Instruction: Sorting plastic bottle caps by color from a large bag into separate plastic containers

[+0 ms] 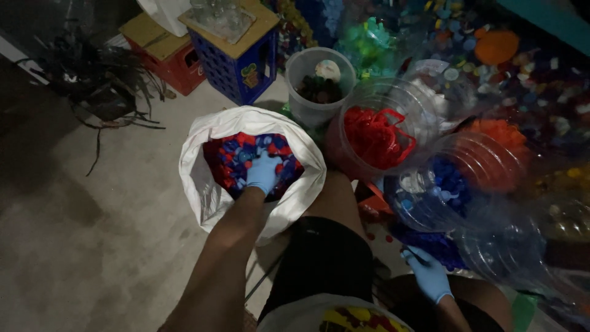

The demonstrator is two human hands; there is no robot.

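Caps (236, 161), red and blue, fill the white sack (206, 184) on the floor, light, hard and slippery, so my left hand (264, 172) digs in with fingers curled to scoop, while my right hand (428, 275) rests loosely bent by the blue pile (433, 243).

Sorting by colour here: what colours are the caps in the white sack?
Red and blue caps, seen in the head view.

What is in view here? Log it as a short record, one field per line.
left hand: gloved, reaching into white sack, resting on the caps
sack contents: red and blue caps
right hand: gloved, low by the knee, beside blue caps on the floor
clear jars: one with red caps, one with blue caps
bucket: grey, dark caps inside
crates: blue crate, red crate
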